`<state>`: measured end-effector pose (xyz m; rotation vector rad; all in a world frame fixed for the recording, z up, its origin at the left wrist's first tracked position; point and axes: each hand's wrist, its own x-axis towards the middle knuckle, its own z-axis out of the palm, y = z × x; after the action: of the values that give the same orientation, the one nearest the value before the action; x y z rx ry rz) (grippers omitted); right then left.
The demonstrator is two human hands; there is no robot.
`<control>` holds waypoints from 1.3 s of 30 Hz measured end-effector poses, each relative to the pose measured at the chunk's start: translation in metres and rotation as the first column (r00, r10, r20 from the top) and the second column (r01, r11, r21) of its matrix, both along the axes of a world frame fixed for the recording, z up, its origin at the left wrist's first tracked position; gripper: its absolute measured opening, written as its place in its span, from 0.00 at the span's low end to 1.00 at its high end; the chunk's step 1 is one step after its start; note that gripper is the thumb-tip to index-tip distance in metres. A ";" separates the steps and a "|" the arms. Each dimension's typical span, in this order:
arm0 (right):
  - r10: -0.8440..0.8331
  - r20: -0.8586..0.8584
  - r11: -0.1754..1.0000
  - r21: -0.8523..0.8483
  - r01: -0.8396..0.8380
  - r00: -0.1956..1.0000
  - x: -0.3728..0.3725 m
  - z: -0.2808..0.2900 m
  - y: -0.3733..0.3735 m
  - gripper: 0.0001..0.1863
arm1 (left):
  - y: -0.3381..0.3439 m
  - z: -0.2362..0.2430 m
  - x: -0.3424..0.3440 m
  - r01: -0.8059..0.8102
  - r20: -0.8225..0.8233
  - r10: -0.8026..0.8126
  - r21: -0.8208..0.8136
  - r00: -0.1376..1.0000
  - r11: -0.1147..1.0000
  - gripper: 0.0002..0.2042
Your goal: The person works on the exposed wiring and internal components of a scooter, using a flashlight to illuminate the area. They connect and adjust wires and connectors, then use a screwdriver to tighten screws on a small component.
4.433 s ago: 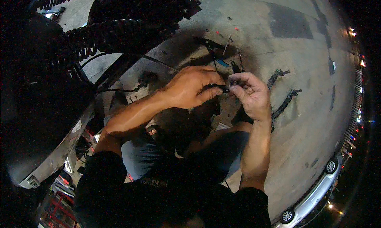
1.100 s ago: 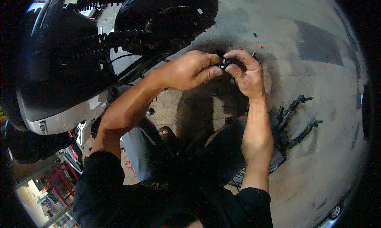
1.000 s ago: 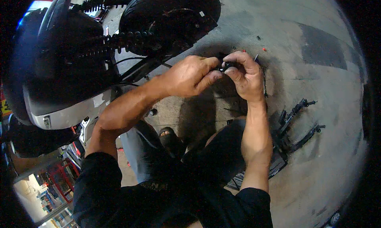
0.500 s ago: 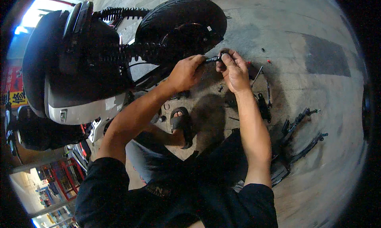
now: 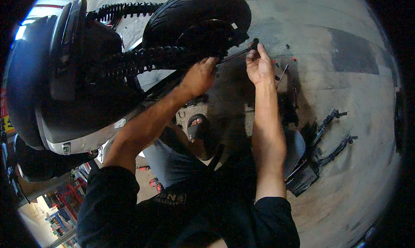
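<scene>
The fingers of my right hand (image 5: 260, 67) are closed around the rounded end of a slim dark bar-like tool (image 5: 237, 54); its exact kind is unclear. From there the shaft slants down-left toward the wheel hub. My left hand (image 5: 201, 77) is curled closed beside the hub, at the inner end of the shaft; what its fingers grip is hidden. Just beyond my hands is the black rear wheel (image 5: 196, 14) of a scooter (image 5: 69, 92). A coil-spring shock absorber (image 5: 142, 60) runs from the wheel area to the body.
On the concrete floor to the right lie a screwdriver-like rod (image 5: 282, 74), a small red piece (image 5: 294, 58) and black frame-like parts (image 5: 330, 122). A red-and-black power tool (image 5: 155, 184) lies by my left leg. My sandalled foot (image 5: 196, 127) stands below my hands.
My hands have moved apart, the left nearer the wheel hub, the right slightly farther off. The slim shaft now shows between them. The view has shifted, with the scooter sitting farther left.
</scene>
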<state>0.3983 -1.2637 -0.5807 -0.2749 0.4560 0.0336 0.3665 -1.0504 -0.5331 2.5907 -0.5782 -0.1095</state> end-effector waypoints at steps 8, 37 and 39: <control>0.005 0.066 0.998 0.065 -0.009 0.998 -0.008 -0.002 0.010 0.09 | 0.067 -0.036 0.000 0.091 0.378 -0.036 -0.128 0.925 0.988 0.09; 0.094 -0.004 0.935 -0.344 -0.089 0.996 -0.003 0.001 -0.010 0.10 | 0.051 -0.015 -0.040 -0.121 -0.183 0.108 -0.057 0.977 0.991 0.15; 0.098 -0.042 0.873 -0.477 -0.106 0.994 -0.007 0.001 -0.018 0.11 | 0.052 -0.011 -0.031 -0.093 -0.111 0.090 -0.020 0.990 0.995 0.12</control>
<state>0.3916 -1.2813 -0.5794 -0.7899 0.4615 0.0253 0.3351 -0.9980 -0.5444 2.5633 -0.4172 -0.2115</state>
